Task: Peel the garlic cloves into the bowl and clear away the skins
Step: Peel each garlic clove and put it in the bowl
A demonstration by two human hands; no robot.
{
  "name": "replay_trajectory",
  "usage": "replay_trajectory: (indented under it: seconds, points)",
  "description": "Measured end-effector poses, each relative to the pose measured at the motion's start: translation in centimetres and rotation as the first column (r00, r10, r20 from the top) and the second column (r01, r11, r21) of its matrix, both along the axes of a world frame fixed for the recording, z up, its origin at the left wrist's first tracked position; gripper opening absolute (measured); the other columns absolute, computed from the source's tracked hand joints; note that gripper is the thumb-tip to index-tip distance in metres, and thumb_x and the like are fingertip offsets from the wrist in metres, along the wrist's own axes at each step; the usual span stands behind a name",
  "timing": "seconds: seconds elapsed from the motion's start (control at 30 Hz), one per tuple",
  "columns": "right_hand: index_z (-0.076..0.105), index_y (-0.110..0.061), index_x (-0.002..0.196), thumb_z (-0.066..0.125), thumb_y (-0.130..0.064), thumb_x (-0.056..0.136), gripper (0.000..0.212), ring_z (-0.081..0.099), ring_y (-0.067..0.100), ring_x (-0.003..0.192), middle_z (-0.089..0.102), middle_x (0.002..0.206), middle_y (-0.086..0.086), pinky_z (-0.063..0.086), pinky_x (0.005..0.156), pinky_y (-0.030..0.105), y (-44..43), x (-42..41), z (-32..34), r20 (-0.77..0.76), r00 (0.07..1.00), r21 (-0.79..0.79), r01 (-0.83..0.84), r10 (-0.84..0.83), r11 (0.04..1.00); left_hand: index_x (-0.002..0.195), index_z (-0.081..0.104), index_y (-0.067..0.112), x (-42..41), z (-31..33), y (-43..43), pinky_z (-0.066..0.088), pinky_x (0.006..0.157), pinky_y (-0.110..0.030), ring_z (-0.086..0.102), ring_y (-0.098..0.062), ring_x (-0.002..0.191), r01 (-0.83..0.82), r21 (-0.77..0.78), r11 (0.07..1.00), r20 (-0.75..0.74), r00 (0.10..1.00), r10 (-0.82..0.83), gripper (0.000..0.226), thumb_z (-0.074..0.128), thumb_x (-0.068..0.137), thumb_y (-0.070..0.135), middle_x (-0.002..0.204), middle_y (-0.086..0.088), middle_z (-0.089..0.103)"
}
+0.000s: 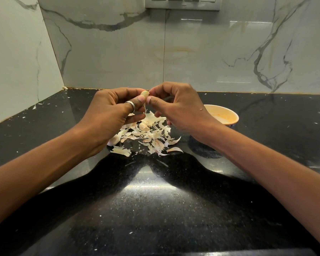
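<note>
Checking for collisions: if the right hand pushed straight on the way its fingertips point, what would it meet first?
The right hand pinches the garlic clove, so that comes first; just past it is the left hand, probably its thumb.

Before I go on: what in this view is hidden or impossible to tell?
All head view.
The bowl: right hand covers its near side; contents unclear.
The garlic clove: fingertips of left hand and right hand cover most; remaining skin unclear.
The skins pile: left hand hides part.
</note>
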State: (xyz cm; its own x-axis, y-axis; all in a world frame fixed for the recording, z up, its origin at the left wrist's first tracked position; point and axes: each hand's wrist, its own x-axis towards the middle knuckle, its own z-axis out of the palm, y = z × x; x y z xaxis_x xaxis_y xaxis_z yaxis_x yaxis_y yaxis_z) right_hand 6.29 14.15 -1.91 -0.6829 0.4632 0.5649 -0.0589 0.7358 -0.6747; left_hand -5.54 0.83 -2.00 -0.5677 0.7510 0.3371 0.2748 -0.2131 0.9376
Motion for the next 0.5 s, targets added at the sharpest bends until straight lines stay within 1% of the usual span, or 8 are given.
replay_trajectory:
  seconds: [0.1, 0.2, 0.3, 0.4, 0.5]
  points:
    - [0.075, -0.011, 0.097, 0.075, -0.019, 0.094, 0.008, 0.072, 0.013, 0.064, 0.073, 0.079, -0.002, 0.045, 0.050, 0.012, 0.06, -0.10, 0.03, -0.021, 1.000, 0.000, -0.004, 0.004, 1.000, 0.104, 0.075, 0.018, 0.09, -0.03, 0.00, 0.060, 0.075, -0.022, 0.071, -0.014, 0.091, -0.003, 0.006, 1.000, -0.001, 1.000, 0.003, 0.015, 0.067, 0.092, 0.014, 0.102, -0.011, 0.075]
    - [0.075, -0.013, 0.093, 0.075, -0.017, 0.094, 0.004, 0.072, 0.012, 0.062, 0.070, 0.073, -0.007, 0.045, 0.050, 0.013, 0.12, -0.11, 0.07, -0.028, 1.000, 0.007, 0.005, -0.005, 1.000, 0.103, 0.076, 0.018, 0.16, -0.06, 0.01, 0.059, 0.075, -0.022, 0.071, -0.013, 0.090, -0.001, 0.008, 1.000, -0.005, 1.000, 0.001, 0.014, 0.067, 0.093, 0.013, 0.104, -0.013, 0.075]
    - [0.075, -0.012, 0.091, 0.074, -0.017, 0.094, 0.005, 0.071, 0.011, 0.061, 0.070, 0.071, -0.008, 0.044, 0.050, 0.012, 0.09, -0.06, 0.13, -0.029, 0.999, 0.024, 0.022, -0.021, 0.999, 0.104, 0.076, 0.018, 0.10, -0.05, 0.00, 0.059, 0.075, -0.022, 0.070, -0.013, 0.090, -0.002, 0.008, 1.000, -0.013, 1.000, 0.002, 0.015, 0.066, 0.093, 0.013, 0.106, -0.014, 0.074]
    - [0.074, -0.013, 0.091, 0.074, -0.023, 0.094, 0.010, 0.072, 0.012, 0.062, 0.070, 0.071, -0.007, 0.047, 0.050, 0.015, -0.09, 0.00, 0.20, -0.022, 0.999, 0.001, 0.041, -0.041, 0.999, 0.107, 0.076, 0.016, 0.06, -0.07, 0.03, 0.059, 0.075, -0.022, 0.071, -0.015, 0.093, 0.003, 0.004, 1.000, -0.017, 1.000, -0.003, 0.017, 0.066, 0.094, 0.013, 0.106, -0.014, 0.075]
    - [0.074, -0.013, 0.092, 0.076, -0.029, 0.093, 0.016, 0.072, 0.013, 0.062, 0.074, 0.076, -0.003, 0.046, 0.049, 0.013, -0.19, 0.03, 0.27, -0.018, 0.999, -0.034, 0.039, -0.040, 0.999, 0.108, 0.075, 0.015, 0.16, -0.04, 0.03, 0.059, 0.075, -0.022, 0.073, -0.020, 0.100, 0.010, 0.002, 1.000, -0.016, 1.000, -0.010, 0.018, 0.067, 0.092, 0.014, 0.104, -0.011, 0.076]
